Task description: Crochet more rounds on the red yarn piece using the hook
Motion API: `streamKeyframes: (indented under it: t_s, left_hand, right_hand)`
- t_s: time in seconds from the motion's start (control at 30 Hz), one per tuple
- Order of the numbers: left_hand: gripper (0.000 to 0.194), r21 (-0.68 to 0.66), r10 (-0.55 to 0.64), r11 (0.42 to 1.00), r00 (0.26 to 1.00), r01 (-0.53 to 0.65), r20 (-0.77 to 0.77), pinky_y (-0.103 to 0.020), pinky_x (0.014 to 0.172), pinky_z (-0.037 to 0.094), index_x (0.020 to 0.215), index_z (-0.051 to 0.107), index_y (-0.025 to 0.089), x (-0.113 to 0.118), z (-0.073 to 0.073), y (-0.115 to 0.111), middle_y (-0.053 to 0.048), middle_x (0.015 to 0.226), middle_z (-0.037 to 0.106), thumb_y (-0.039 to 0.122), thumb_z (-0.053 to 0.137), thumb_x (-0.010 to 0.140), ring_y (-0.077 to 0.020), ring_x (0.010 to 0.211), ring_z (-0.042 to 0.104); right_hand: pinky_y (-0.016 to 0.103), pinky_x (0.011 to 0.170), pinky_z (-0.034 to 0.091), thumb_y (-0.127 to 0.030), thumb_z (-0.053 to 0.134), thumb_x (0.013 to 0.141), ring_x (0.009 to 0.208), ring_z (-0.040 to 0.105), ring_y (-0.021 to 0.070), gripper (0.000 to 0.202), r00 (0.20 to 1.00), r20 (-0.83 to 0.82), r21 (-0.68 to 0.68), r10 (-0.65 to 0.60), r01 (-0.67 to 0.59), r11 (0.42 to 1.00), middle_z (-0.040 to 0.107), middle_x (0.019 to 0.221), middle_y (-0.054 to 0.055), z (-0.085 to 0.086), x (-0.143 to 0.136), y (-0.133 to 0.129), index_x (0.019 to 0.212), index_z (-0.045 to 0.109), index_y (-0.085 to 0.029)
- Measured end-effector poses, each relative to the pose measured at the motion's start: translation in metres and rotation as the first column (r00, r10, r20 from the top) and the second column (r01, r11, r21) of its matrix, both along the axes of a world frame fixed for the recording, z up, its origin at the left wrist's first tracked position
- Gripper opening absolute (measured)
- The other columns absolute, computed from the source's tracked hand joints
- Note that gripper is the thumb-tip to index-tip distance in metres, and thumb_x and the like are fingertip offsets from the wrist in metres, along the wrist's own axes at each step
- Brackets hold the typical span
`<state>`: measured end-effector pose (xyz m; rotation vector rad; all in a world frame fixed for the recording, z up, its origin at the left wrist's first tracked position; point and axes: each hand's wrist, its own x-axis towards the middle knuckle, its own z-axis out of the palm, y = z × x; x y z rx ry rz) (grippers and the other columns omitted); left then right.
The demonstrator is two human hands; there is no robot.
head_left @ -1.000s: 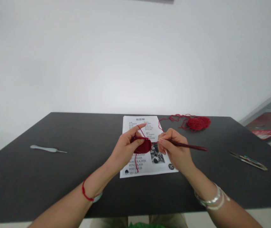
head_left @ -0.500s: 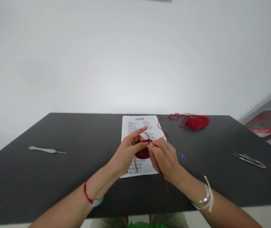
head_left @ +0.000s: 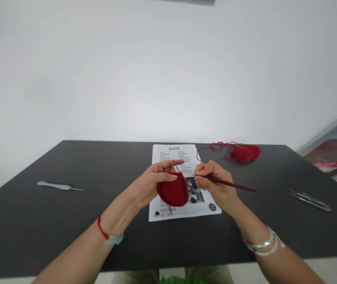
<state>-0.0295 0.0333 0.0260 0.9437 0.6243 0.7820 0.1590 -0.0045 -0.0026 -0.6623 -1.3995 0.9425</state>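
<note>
My left hand (head_left: 153,179) pinches a round, dark red crochet piece (head_left: 174,192) by its upper left edge, thumb in front. Red yarn runs over the outstretched left index finger to the top edge of the piece, and a short tail hangs below. In my right hand (head_left: 217,181) is a crochet hook (head_left: 230,183) with a dark red-brown handle, held like a pencil. Its thin metal tip points left, at the top right edge of the piece; whether it sits in a loop is too small to tell. Printed sheets (head_left: 186,211) lie beneath both hands.
A ball of red yarn (head_left: 246,154) lies at the back right, its strand trailing to the sheets. A grey-handled hook (head_left: 58,185) rests on the left of the dark table (head_left: 112,236). Slim pointed scissors or tweezers (head_left: 308,198) lie on the right. A white wall stands behind.
My right hand has moved right and turned, bringing the hook nearly level. My left hand has tilted the crochet piece so its round face shows. The small purple clip is now hidden.
</note>
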Motion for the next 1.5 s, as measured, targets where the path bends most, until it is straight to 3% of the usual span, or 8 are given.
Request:
streamKeyframes:
  t_s: [0.27,0.53,0.63,0.73,0.87,1.0,1.27,1.5]
  left_hand:
    - [0.042,-0.025,-0.129,0.992,0.990,0.127,-0.053,-0.020,0.055,0.037,0.100,0.072,0.013,-0.007,0.003,0.001,-0.001,0.069,0.061,0.007,0.072,0.059,-0.0076,0.057,0.051]
    - [0.038,-0.018,-0.314,0.949,0.942,0.314,-0.121,-0.021,0.052,0.033,0.098,0.074,0.013,-0.015,0.008,0.002,0.000,0.067,0.058,0.011,0.073,0.061,-0.0079,0.055,0.050]
    - [0.035,0.059,-0.270,0.958,0.952,0.281,-0.145,-0.021,0.052,0.032,0.098,0.073,0.014,-0.011,0.006,0.000,0.000,0.067,0.058,0.013,0.072,0.063,-0.0074,0.054,0.049]
    - [0.034,0.204,-0.102,0.970,0.981,0.135,-0.163,-0.022,0.053,0.033,0.100,0.071,0.016,-0.002,-0.001,-0.005,0.001,0.068,0.059,0.013,0.070,0.066,-0.0083,0.057,0.049]
    - [0.038,0.332,0.124,0.940,0.985,-0.078,-0.120,-0.022,0.059,0.037,0.105,0.068,0.015,0.009,-0.007,-0.010,0.005,0.065,0.054,0.015,0.070,0.067,-0.0086,0.060,0.049]
    - [0.039,0.337,0.115,0.938,0.989,-0.077,-0.095,-0.023,0.061,0.040,0.107,0.065,0.015,0.011,-0.005,-0.012,0.004,0.066,0.057,0.016,0.071,0.069,-0.0091,0.062,0.054]
    - [0.033,0.362,0.172,0.924,0.979,-0.123,-0.105,-0.024,0.063,0.042,0.101,0.067,0.015,0.010,0.001,-0.015,0.003,0.068,0.059,0.017,0.070,0.069,-0.0101,0.064,0.055]
    - [0.039,0.381,0.194,0.915,0.972,-0.130,-0.135,-0.024,0.060,0.039,0.109,0.067,0.014,0.009,0.000,-0.014,0.004,0.064,0.056,0.016,0.068,0.070,-0.0095,0.060,0.050]
  right_hand:
    - [0.027,0.056,0.039,-0.020,0.071,0.076,0.064,0.051,0.0130,0.013,0.991,0.111,-0.048,0.075,-0.070,0.996,0.059,0.071,0.000,0.009,0.014,-0.004,0.071,0.059,-0.020]
    - [0.024,0.048,0.037,-0.018,0.075,0.071,0.056,0.048,0.0102,0.016,0.963,-0.016,-0.194,0.269,-0.267,0.944,0.058,0.067,-0.001,0.013,0.016,-0.004,0.070,0.060,-0.018]
    - [0.018,0.039,0.031,-0.020,0.075,0.071,0.045,0.043,0.0067,0.020,0.918,-0.220,-0.264,0.329,-0.380,0.886,0.055,0.058,-0.004,0.013,0.011,-0.002,0.067,0.056,-0.018]
    - [0.017,0.032,0.034,-0.024,0.074,0.072,0.039,0.042,0.0069,0.023,0.883,-0.350,-0.329,0.314,-0.429,0.841,0.053,0.052,-0.006,0.012,0.003,-0.001,0.067,0.052,-0.019]
    - [0.022,0.041,0.050,-0.025,0.072,0.074,0.047,0.054,0.0098,0.021,0.921,-0.340,-0.323,0.190,-0.304,0.896,0.062,0.058,-0.004,0.008,-0.007,-0.001,0.071,0.052,-0.020]
    - [0.022,0.050,0.051,-0.022,0.072,0.074,0.053,0.056,0.0097,0.017,0.955,-0.292,-0.231,0.051,-0.123,0.965,0.063,0.060,-0.003,0.008,-0.013,-0.002,0.070,0.056,-0.019]
    - [0.030,0.051,0.052,-0.026,0.072,0.073,0.050,0.053,0.0120,0.022,0.967,-0.228,-0.168,0.114,-0.155,0.974,0.057,0.055,-0.005,0.010,-0.005,0.000,0.067,0.052,-0.020]
    - [0.027,0.051,0.048,-0.019,0.067,0.079,0.057,0.063,0.0139,0.015,0.998,-0.055,-0.024,-0.012,0.011,1.000,0.059,0.062,-0.004,0.003,-0.005,-0.004,0.071,0.054,-0.021]
